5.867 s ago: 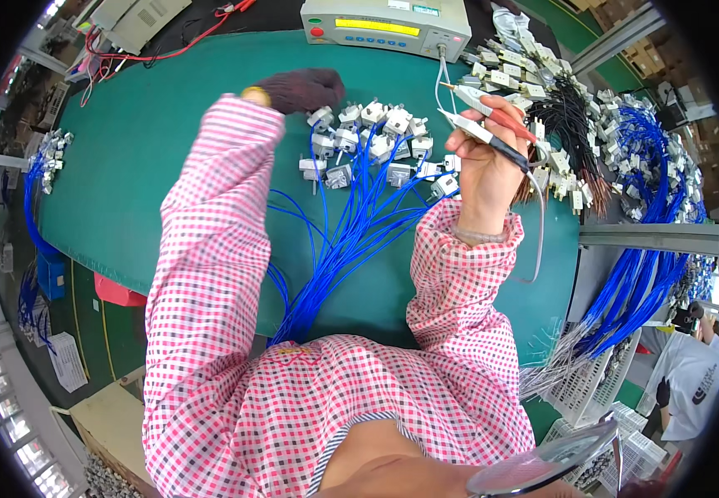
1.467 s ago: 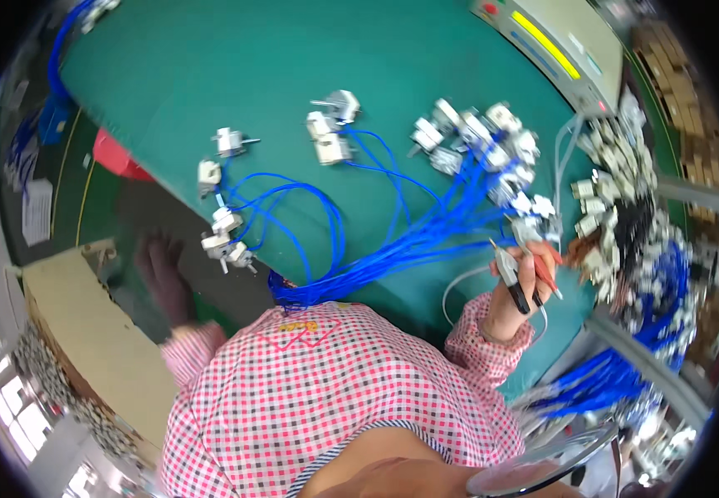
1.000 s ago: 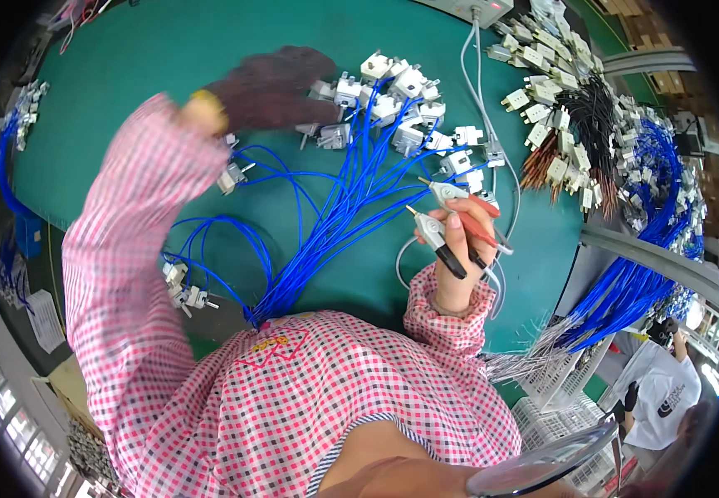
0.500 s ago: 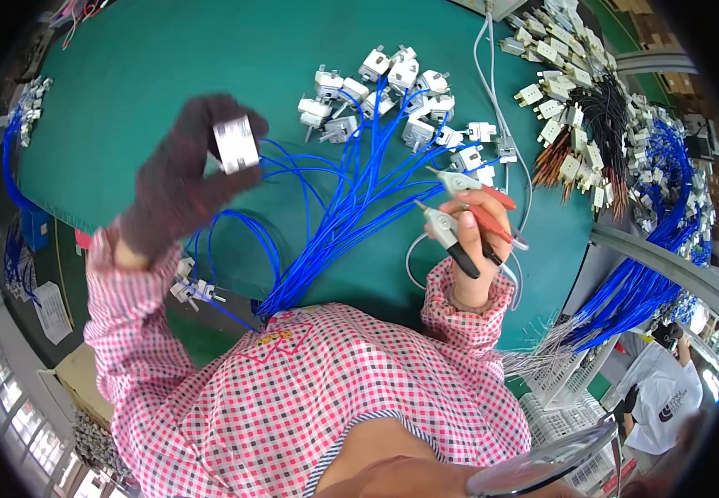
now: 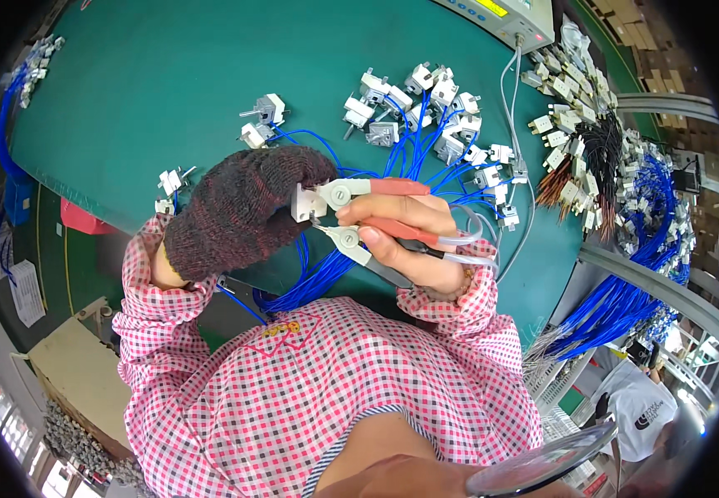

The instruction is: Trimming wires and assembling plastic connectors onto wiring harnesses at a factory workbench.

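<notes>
My left hand [image 5: 239, 216], in a dark knitted glove, is closed on a small white block-shaped electrical part [image 5: 300, 204]; the glove hides much of it. With bare fingers, my right hand [image 5: 418, 236] grips two test clips. The red-handled clip [image 5: 397, 187] has its pale jaw at the part's upper side. Below it, the tip of the black-handled clip [image 5: 348, 241] meets the part's lower side, near a metal pin. Behind my hands, a bundle of blue wires [image 5: 318, 278] spreads over the green table [image 5: 160, 91], with several similar white parts [image 5: 413, 104] at their ends.
A tester with a lit display [image 5: 513, 18] stands at the far right, its grey cable [image 5: 509, 108] running toward me. White connectors on dark wires [image 5: 571, 124] and a thick blue wire bundle [image 5: 617, 282] lie along the right side. Two white parts [image 5: 264, 120] rest beyond my glove.
My left hand has come right and down with the white part. My right hand has moved left, bringing both clips against it. The view has shifted, showing the tester.
</notes>
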A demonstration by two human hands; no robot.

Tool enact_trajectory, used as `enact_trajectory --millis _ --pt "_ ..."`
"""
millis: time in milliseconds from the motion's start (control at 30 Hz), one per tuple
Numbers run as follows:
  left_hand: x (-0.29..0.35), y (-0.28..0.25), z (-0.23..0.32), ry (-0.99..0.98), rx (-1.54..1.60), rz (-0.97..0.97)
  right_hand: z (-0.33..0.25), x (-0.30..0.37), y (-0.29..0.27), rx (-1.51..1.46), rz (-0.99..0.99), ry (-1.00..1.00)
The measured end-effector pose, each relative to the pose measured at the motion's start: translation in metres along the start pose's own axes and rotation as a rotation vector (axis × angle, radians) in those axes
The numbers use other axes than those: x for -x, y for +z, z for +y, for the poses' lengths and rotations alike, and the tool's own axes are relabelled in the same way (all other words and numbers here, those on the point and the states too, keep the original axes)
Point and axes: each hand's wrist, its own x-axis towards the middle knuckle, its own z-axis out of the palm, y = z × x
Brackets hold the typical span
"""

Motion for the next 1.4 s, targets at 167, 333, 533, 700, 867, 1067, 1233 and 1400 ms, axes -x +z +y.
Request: enact_trajectory --millis 167,333,533,700,867,1067,1233,1400 --pt "-0.001 0.002 -0.001 -0.005 -0.059 0.000 -0.003 -0.001 -0.003 -0.019 0.000 0.048" --pt "0.002 0.003 -0.001 -0.005 -0.066 -0.006 -0.008 -0.002 0.000 0.104 -0.009 -0.014" --pt "0.003 0.002 -0.002 0.006 -0.019 -0.031 0.000 0.003 0.020 0.304 0.095 -0.301" --pt "0.006 0.007 -0.005 0.026 -0.188 0.003 0.006 0.000 0.034 0.163 0.190 -0.231" --pt "0.010 -0.001 -0.003 0.025 -0.183 0.039 0.009 -0.002 0.036 0.183 0.158 -0.309" --pt "-0.070 -0.053 -0.001 -0.545 -0.103 -0.743 0.027 0.052 0.023 -0.219 0.071 -0.107" --pt "-0.138 0.052 -0.079 -0.321 -0.524 -0.219 0.014 0.059 0.001 -0.053 0.189 0.068" --pt "-0.154 0.052 -0.083 -0.505 -0.291 -0.187 0.016 0.078 -0.014 -0.119 0.329 0.228"
